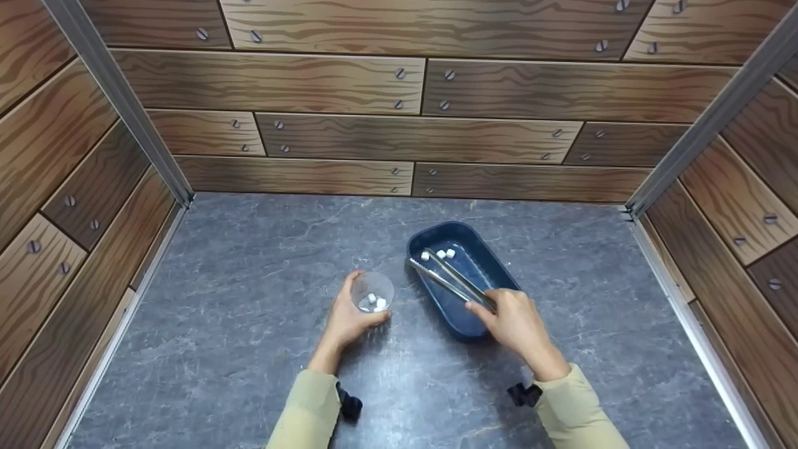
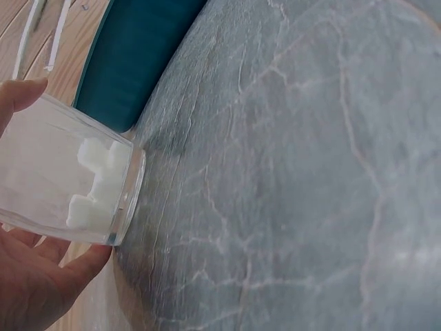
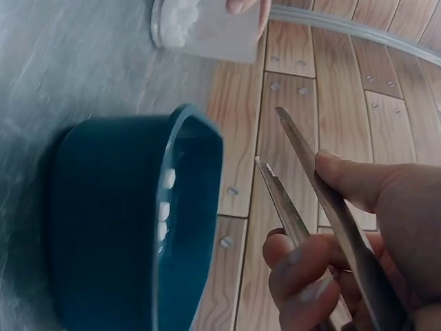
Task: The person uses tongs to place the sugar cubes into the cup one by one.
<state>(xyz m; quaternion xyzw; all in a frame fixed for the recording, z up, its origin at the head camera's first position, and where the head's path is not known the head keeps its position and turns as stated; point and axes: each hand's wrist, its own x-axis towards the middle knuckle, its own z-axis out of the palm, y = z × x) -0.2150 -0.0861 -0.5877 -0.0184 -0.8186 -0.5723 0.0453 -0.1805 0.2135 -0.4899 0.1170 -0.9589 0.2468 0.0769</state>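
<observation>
My left hand grips a clear plastic cup that stands on the grey floor panel, thumb on the near side and fingers round the far side. Several white cubes lie at the bottom of the cup. In my right hand is a pair of metal tongs, pinched between thumb and fingers. Their tips are apart with nothing between them, above the dark blue tray. Three white cubes lie inside the tray toward its far end.
The marbled grey surface spreads around the tray and cup. Wood-patterned walls enclose it at the back and both sides, with metal rails at the corners. A black wrist mount sits at the left sleeve.
</observation>
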